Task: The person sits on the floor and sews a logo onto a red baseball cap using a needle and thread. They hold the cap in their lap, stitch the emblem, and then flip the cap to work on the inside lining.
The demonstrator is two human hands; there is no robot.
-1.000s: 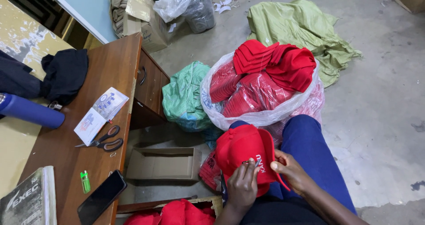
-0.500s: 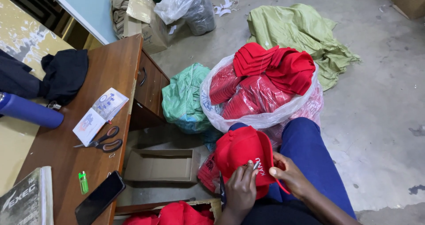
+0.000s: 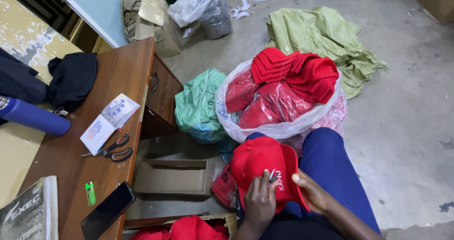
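A small tool (image 3: 273, 176) (type unclear) shows between the fingers, mostly hidden.

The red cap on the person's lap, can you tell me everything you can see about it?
The red cap is soft cloth with a rounded crown, white stitched letters and a brim pointing right. It rests on the person's blue-trousered lap, below the clear bag of red caps. The left hand presses its front; the right hand grips the brim.
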